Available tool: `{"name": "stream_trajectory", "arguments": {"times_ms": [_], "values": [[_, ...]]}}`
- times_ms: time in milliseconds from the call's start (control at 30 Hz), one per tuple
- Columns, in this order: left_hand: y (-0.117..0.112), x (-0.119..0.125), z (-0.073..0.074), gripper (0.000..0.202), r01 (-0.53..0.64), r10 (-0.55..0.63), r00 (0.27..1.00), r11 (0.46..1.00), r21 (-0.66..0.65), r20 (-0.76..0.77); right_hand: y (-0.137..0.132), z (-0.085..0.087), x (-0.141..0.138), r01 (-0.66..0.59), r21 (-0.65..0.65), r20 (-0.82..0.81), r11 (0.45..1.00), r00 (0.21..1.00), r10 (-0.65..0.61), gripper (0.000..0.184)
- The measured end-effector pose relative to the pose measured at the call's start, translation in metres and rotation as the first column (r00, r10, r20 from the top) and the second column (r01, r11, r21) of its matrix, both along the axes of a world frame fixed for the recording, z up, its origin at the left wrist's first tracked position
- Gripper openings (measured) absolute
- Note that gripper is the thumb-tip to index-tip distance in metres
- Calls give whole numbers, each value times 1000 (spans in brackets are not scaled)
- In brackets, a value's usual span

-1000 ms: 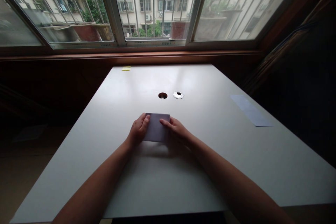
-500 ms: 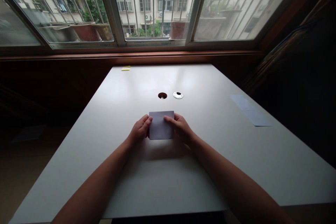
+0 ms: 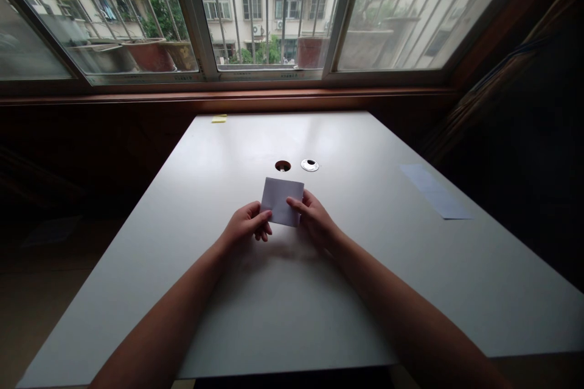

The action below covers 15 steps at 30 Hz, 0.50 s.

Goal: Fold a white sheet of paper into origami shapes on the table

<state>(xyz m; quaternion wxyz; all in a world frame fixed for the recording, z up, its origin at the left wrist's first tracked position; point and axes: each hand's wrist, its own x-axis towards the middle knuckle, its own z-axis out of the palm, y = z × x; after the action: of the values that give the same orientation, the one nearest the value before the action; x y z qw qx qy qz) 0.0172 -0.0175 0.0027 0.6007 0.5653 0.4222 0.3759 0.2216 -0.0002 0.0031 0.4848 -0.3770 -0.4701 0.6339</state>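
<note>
A small folded piece of paper, pale and roughly square, is held above the middle of the white table and tilts a little clockwise. My left hand pinches its lower left corner, thumb in front, with some fingers showing below. At the right edge my right hand grips it, the thumb lying across the front and the other fingers hidden behind. A soft shadow falls on the tabletop under both hands.
The white table has a round cable hole beyond my hands, with its metal ring cover beside it. A pale paper sheet lies at the right edge. Yellow sticky notes sit at the far left corner, below a barred window.
The paper has moved up and away and turned slightly clockwise. My left hand's grip has shifted from the left edge down to the lower left corner.
</note>
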Motion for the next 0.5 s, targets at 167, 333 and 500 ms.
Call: {"name": "stream_trajectory", "arguments": {"times_ms": [167, 333, 500], "values": [[3, -2, 1, 33, -74, 76, 996, 997, -36, 53, 0, -1, 2, -28, -46, 54, 999, 998, 31, 67], [5, -4, -2, 32, -98, 101, 992, 994, -49, 74, 2, -3, 5, -25, -29, 52, 999, 998, 26, 67], [5, -5, -1, 32, -103, 105, 992, 994, -30, 70, 3, -4, 5, -10, -7, 40, 1000, 999, 11, 65]]}}
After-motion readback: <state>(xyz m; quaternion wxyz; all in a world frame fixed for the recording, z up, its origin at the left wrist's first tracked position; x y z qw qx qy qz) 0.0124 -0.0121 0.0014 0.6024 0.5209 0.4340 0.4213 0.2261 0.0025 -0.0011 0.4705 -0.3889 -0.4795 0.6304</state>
